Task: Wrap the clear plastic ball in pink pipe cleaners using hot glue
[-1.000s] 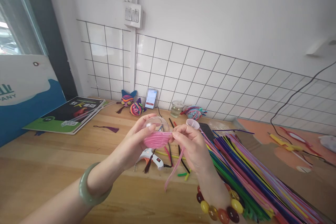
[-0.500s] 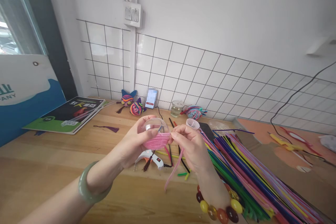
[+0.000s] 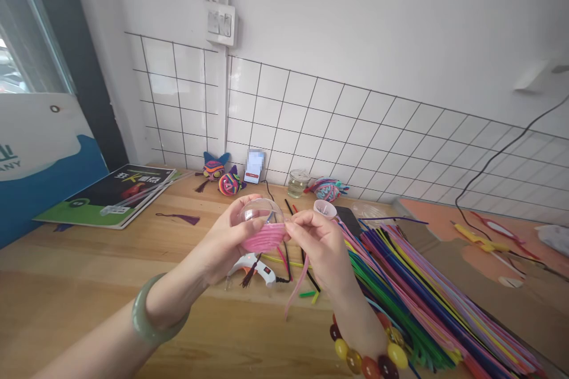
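Observation:
A clear round ball (image 3: pixel 262 210) has pink strands wrapped in rows over its lower half. My left hand (image 3: pixel 231 237) is closed round its left side, the thumb lying across the front. At the ball's right edge, my right hand (image 3: pixel 317 243) pinches a pink pipe cleaner (image 3: pixel 297 287), whose loose end hangs below the fingers. Beneath the ball, a white glue gun (image 3: pixel 262 269) lies on the table, with a dark red tassel in front of it.
Many coloured pipe cleaners (image 3: pixel 413 296) lie in a bundle at the right. Behind the hands stand a phone (image 3: pixel 254 167), a glass jar (image 3: pixel 297 183), a small white cup (image 3: pixel 325 209) and colourful wrapped figures (image 3: pixel 230 182). A book (image 3: pixel 111 195) and purple tassel (image 3: pixel 186 218) lie left; a yellow tool (image 3: pixel 480 238) lies right.
The view has shifted slightly. The ball is still between both hands, and the hanging end of the pink pipe cleaner has swung a little to the right.

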{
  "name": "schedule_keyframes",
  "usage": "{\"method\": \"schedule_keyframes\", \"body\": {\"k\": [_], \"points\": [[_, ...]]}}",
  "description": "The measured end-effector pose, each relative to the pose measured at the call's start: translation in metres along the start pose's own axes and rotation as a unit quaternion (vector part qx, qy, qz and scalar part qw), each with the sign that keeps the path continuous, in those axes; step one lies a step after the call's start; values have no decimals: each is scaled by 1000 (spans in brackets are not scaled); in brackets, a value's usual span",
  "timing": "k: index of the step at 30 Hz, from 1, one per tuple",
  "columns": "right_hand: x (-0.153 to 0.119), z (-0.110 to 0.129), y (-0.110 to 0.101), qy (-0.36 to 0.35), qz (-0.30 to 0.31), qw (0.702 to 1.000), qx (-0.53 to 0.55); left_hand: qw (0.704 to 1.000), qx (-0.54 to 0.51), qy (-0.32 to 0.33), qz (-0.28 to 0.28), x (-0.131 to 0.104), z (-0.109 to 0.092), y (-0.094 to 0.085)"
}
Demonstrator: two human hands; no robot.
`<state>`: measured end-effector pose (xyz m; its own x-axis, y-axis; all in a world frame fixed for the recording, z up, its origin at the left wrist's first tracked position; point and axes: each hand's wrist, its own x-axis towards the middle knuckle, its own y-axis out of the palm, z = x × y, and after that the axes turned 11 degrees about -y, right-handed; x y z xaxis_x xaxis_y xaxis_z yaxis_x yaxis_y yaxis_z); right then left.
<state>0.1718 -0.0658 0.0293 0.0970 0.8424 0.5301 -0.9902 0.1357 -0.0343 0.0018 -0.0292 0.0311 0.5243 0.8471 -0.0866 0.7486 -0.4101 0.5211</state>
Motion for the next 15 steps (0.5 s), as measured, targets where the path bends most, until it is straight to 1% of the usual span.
{"method": "schedule_keyframes", "body": {"k": [4, 8, 15], "points": [[-1, 1, 1, 6, 0, 1000, -4, 1000, -4, 2, 7, 2, 1, -2], [-1, 4, 2, -4, -2, 1000, -20, 1000, -8, 8, 19, 2, 4, -4], [-1, 9, 5, -4, -6, 999, -31, 999, -20, 8, 25, 4, 6, -7]]}}
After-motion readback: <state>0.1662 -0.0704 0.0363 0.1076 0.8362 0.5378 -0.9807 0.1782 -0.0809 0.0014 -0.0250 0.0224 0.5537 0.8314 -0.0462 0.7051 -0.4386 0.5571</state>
